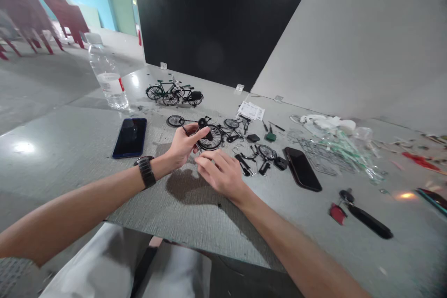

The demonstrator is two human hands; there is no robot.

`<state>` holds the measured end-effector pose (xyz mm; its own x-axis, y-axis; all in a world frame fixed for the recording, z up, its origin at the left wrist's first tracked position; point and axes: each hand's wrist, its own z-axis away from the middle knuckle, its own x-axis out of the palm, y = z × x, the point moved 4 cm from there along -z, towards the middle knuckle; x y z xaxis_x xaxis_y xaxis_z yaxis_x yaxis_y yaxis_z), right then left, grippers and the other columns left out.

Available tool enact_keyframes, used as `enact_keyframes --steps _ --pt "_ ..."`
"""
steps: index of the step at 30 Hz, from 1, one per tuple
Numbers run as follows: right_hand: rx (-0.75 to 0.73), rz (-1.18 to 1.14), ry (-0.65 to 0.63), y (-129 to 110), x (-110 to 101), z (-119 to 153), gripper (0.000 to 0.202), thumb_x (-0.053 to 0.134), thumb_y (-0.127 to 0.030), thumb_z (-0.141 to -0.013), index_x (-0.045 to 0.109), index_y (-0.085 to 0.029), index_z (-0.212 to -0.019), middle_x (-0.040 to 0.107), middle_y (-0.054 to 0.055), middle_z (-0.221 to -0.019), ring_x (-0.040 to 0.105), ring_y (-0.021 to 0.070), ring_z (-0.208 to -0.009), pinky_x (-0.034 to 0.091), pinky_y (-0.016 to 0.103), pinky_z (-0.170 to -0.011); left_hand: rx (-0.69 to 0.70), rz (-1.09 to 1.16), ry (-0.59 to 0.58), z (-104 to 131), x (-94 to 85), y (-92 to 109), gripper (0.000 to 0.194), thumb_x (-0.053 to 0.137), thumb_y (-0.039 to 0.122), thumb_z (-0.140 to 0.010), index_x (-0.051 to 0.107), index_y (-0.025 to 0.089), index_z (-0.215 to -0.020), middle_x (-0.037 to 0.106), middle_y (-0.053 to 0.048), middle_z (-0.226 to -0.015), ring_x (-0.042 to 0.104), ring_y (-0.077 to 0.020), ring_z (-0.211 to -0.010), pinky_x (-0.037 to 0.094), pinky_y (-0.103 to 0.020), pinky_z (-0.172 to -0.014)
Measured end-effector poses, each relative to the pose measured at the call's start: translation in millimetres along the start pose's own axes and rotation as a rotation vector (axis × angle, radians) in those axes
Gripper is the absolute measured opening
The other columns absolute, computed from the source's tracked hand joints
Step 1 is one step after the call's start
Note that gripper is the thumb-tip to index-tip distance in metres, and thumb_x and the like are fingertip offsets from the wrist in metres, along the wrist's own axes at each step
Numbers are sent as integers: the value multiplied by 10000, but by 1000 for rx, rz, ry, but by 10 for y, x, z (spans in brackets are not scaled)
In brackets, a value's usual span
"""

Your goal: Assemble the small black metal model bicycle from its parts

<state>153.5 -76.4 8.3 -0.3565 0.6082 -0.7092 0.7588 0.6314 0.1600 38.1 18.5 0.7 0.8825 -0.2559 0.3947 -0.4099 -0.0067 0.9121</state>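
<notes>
My left hand, with a dark watch on its wrist, is closed on a small black model bicycle part with a spoked wheel. Close beside it, my right hand has its fingers bent together just below the wheel; what they pinch, if anything, is too small to make out. Behind the hands stand assembled model bicycles, one green and one black. Loose black bicycle parts and a small green piece lie to the right of my hands.
A phone and a water bottle are at the left. On the right are another phone, clear plastic scraps, white papers and a black-handled tool. A black panel rises behind.
</notes>
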Motion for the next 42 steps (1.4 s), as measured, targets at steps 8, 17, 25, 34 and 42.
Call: enact_keyframes --steps 8,17,25,34,42 --pt "-53 61 24 -78 -28 -42 168 610 -122 -953 687 -246 -1037 742 -21 -1010 615 115 -849 374 275 -609 4 30 50 -3 0 16 495 891 454 -654 477 183 -662 407 75 -660 344 -25 -455 318 -180 -336" --pt "-27 54 -2 -69 -26 -48 180 578 -102 -969 671 -221 -1067 745 13 -1068 651 141 -889 411 284 -618 6 39 37 -4 4 16 506 892 447 -650 461 182 -643 378 79 -642 338 -30 -477 349 -172 -354" --pt "117 -221 91 29 -17 -31 200 542 -95 -982 618 -243 -1094 745 37 -1033 682 178 -922 543 315 -783 31 -79 37 2 -1 1 452 857 453 -688 500 176 -677 420 73 -648 353 -25 -441 307 -173 -335" --pt "571 -464 272 238 25 7 59 641 -247 -964 625 -257 -1020 717 13 -897 685 157 -765 567 302 -666 -2 -169 42 -1 -5 -24 407 835 432 -717 517 182 -682 416 66 -629 343 -35 -427 307 -180 -315" --pt "715 -586 260 293 68 47 107 665 -315 -944 615 -245 -1007 695 27 -919 684 163 -813 554 288 -656 8 -184 43 1 -11 -38 377 817 442 -737 560 169 -696 438 60 -642 338 -35 -433 311 -183 -316"
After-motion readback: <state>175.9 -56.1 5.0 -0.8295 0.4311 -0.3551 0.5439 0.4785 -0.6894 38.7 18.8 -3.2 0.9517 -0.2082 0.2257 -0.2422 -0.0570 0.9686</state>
